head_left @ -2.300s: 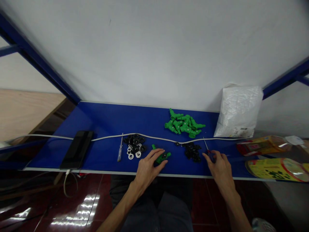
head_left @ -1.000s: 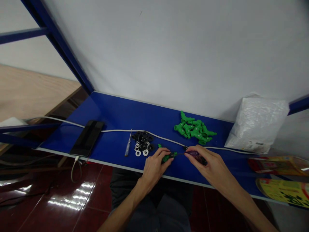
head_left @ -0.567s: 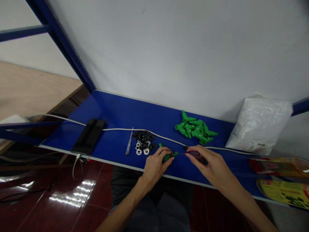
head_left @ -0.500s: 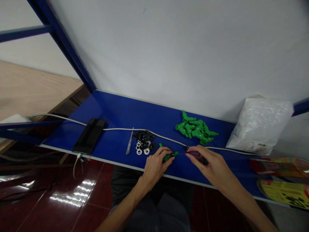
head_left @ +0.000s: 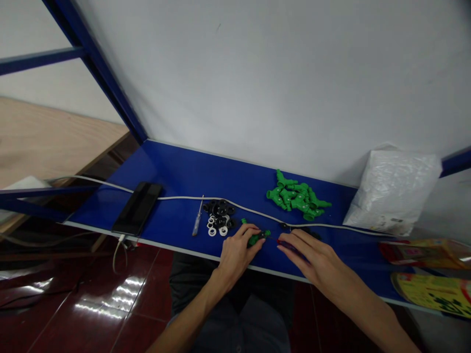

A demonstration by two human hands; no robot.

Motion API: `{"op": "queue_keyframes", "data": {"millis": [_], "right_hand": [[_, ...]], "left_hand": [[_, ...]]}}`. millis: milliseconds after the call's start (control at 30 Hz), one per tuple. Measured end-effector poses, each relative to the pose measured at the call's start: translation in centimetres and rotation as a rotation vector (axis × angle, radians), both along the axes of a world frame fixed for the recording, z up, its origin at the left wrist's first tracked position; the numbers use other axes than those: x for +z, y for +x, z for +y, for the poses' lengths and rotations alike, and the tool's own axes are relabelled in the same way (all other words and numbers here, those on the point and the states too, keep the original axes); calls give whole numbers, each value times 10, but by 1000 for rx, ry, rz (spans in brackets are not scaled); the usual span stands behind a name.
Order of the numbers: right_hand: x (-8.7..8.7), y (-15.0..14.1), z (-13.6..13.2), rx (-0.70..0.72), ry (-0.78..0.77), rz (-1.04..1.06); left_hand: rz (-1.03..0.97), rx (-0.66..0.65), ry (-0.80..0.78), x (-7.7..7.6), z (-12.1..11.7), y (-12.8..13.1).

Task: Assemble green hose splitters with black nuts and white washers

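My left hand (head_left: 235, 254) is closed around a green plastic hose fitting (head_left: 253, 240) with a black part on it, close to the front edge of the blue shelf. To the right, my right hand (head_left: 320, 256) grips a screwdriver (head_left: 293, 247) with a dark reddish handle, its thin shaft aimed left at the fitting's end. Whether the tip touches the fitting is too small to tell. Beyond my right hand lies a pile of similar green fittings (head_left: 300, 198). Left of my left hand are black rings (head_left: 221, 207) and white rings (head_left: 212, 232).
A small clear-handled screwdriver (head_left: 196, 224) lies left of the rings. A white cable (head_left: 253, 211) crosses the blue shelf (head_left: 184, 166) past a black phone (head_left: 137, 208). At the right are a white wrapped package (head_left: 393, 191) and red and yellow packets (head_left: 430, 291). A wall stands behind.
My right hand has shifted slightly left and turned, bringing the screwdriver handle closer to the fitting. A dark object now shows behind my right fingers. My left hand keeps its hold.
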State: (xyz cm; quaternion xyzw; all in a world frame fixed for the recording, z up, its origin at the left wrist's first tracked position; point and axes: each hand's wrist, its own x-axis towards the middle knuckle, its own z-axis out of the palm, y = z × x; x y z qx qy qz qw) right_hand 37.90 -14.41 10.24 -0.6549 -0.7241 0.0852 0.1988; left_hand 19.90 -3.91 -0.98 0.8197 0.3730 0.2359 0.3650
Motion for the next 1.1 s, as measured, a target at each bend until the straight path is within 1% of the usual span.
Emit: {"op": "queue_keyframes", "data": {"millis": [133,233,333,400,467,533,600,767,833,900,967,1100], "right_hand": [[5,-5,5,38,1,-101],[12,-12,16,16,-13,-135],[17,-18,25,3,-17,-147],[19,-20,29,7,-6,-158],[21,-19,30,13,-4,-156],[20,-16,31,7,-18,-141],[16,-11,29,3,-26,-138],[0,-2,27,0,82,-236],[-6,-1,28,52,114,-284],[-11,2,27,106,128,-340],[-14,6,26,129,123,-384],[-17,19,21,135,69,-351]], "left_hand": [[3,3,-3,2,0,1],[-8,-7,-20,1,2,2],[-57,-46,-36,1,3,-4],[-105,-54,-78,1,3,-12],[-130,-30,-176,0,3,-22],[-129,-11,-259,-1,4,-31],[-121,-17,-296,-3,7,-34],[-108,-119,-388,-9,21,-30],[-83,-108,-342,-12,23,-27],[-40,-64,-246,-14,20,-24],[13,-23,-160,-14,15,-21],[139,33,-101,-6,8,-15]]}}
